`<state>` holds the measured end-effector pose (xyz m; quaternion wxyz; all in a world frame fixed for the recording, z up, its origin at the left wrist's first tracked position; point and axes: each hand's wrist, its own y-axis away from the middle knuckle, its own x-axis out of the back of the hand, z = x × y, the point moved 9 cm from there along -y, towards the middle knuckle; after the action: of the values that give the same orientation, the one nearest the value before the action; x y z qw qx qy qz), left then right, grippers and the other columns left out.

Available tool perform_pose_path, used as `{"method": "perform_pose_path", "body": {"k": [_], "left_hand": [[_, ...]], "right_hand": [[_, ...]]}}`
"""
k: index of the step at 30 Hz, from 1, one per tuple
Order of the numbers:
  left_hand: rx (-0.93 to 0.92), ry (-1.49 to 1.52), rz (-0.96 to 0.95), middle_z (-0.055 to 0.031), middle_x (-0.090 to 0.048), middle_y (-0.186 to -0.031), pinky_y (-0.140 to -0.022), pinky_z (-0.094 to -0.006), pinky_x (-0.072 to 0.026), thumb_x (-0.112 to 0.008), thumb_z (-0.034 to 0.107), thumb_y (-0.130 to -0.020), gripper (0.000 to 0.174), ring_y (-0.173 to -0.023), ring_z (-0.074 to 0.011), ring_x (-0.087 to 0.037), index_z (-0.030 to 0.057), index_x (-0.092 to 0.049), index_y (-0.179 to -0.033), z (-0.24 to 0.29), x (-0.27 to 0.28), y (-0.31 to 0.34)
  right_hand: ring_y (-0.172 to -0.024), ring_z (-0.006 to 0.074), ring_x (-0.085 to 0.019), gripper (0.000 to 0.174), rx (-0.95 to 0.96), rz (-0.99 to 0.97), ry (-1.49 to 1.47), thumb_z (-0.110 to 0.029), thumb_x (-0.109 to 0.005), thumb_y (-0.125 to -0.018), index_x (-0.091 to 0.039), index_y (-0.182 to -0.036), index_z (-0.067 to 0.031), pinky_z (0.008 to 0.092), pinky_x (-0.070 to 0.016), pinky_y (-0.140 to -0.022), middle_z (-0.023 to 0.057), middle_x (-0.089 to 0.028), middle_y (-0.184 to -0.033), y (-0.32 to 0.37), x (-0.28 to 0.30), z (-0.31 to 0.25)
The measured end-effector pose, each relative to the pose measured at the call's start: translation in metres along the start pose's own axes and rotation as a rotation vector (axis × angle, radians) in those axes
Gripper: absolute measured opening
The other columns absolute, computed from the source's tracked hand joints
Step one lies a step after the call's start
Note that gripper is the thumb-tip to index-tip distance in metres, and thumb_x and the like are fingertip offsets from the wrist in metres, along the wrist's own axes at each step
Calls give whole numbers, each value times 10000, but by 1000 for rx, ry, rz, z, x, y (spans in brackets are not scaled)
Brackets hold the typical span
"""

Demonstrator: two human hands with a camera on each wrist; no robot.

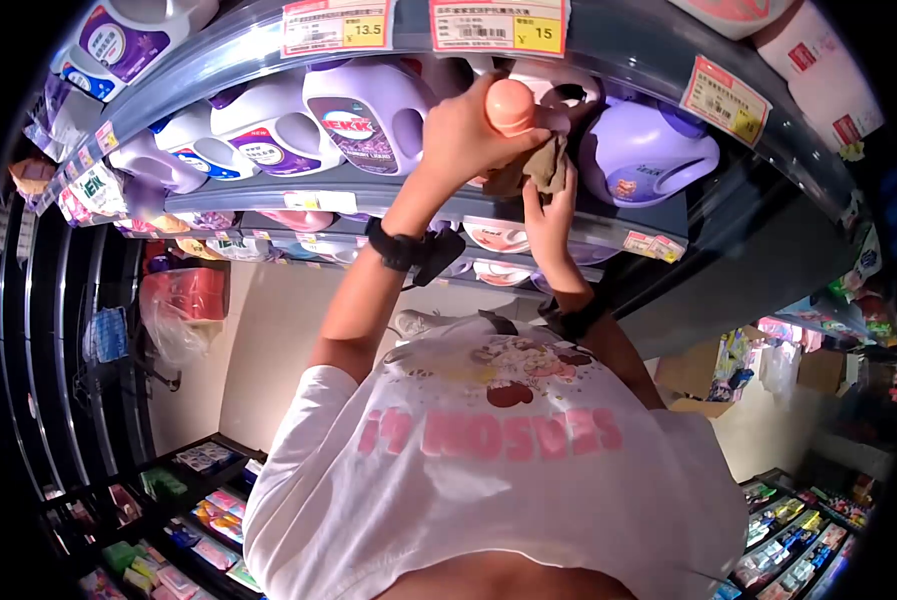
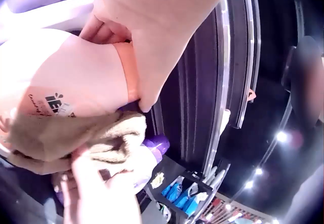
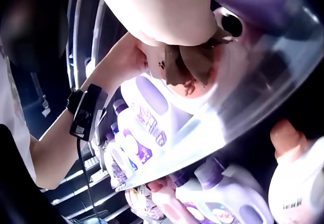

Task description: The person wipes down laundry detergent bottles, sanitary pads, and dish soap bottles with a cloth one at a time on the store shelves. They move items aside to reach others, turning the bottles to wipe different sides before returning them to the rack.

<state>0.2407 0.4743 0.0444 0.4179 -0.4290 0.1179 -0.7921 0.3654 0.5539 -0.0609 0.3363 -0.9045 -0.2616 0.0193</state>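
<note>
My left hand point(image 1: 463, 140) grips a pale pink laundry detergent bottle point(image 2: 86, 72) by its neck, just under the orange cap point(image 1: 509, 106). The bottle tilts out over the shelf edge, cap towards me. In the left wrist view, the fingers curl behind the neck and the thumb lies along the orange collar. My right hand point(image 1: 550, 215) holds a brown cloth point(image 1: 545, 165) bunched against the bottle's side. Seen from the left wrist, the cloth point(image 2: 76, 135) covers part of the printed label. The right wrist view shows the cloth point(image 3: 195, 64) below my forearm.
Purple detergent bottles point(image 1: 363, 115) line the shelf left of my hands, and another purple bottle point(image 1: 643, 150) stands close on the right. Above hangs a shelf edge with price tags point(image 1: 498, 27). Lower shelves hold more bottles. A red basket point(image 1: 188, 295) is at the left.
</note>
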Motion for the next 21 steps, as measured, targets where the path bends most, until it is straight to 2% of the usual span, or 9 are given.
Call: {"method": "perform_pose_path", "body": {"k": [2,5,8,10,12,14,16,19,21], "left_hand": [[41,-98,-112,-125,-665,-816,-675,-377,-510,-730,519,-623,615,-781,-313,-643,84,-588,-1034,-5,-12,-11],[63,-140,-134,-113,-665,-811,-678,-372,-506,-714,517,-638,563,-775,-309,-641,115,-606,-1016,-35,-30,-25],[133,-63,-145,-113,-664,-834,-682,-377,-501,-702,510,-645,526,-763,-307,-637,122,-620,-991,-33,-26,-22],[107,-6,-88,-126,-661,-838,-684,-381,-499,-704,521,-631,537,-765,-316,-632,113,-625,-971,-27,-16,-20],[173,-38,-112,-133,-657,-839,-694,-389,-493,-707,533,-602,558,-781,-327,-624,107,-628,-953,-22,-12,-19],[194,9,-166,-134,-652,-860,-714,-384,-488,-710,522,-590,560,-809,-319,-621,101,-626,-948,-29,-21,-19],[83,221,-102,-135,-643,-872,-729,-361,-481,-762,369,-571,480,-810,-300,-612,79,-618,-926,-31,-25,-21],[64,252,-125,-136,-640,-828,-709,-353,-482,-766,287,-567,443,-765,-296,-611,61,-613,-916,-31,-34,-22],[55,338,-129,-139,-640,-811,-701,-352,-486,-766,273,-561,443,-746,-290,-615,47,-610,-910,-33,-32,-21]], "right_hand": [[-1068,315,-490,447,122,-5,29,0,-621,-770,-480,-1194,26,370,-378,-926,173,-486,-1149,3,1,-6],[-1005,328,-496,351,365,-108,210,73,-599,-670,-657,-993,-52,380,-394,-890,168,-489,-1102,-5,-9,-30],[-1006,350,-464,405,498,-128,337,65,-555,-640,-666,-999,-87,448,-349,-893,156,-490,-1086,-19,-18,-48],[-1020,358,-447,353,496,-170,306,45,-573,-637,-671,-952,-82,448,-335,-892,169,-488,-1080,-15,-23,-40],[-1003,352,-449,341,464,-303,341,35,-588,-635,-684,-934,-97,437,-341,-893,159,-496,-1069,-2,-33,-28],[-964,342,-448,401,470,-438,414,47,-588,-629,-701,-958,-152,427,-354,-878,136,-505,-1038,16,-49,-25],[-979,347,-465,436,389,-426,306,68,-604,-586,-695,-964,-129,451,-356,-887,123,-494,-1029,18,-52,-24],[-959,350,-470,482,415,-309,345,68,-590,-569,-684,-1004,-116,425,-374,-859,155,-472,-1000,1,-47,-52],[-924,336,-451,393,450,-278,345,29,-603,-590,-680,-959,-81,425,-365,-827,151,-468,-965,-11,-51,-67]]}}
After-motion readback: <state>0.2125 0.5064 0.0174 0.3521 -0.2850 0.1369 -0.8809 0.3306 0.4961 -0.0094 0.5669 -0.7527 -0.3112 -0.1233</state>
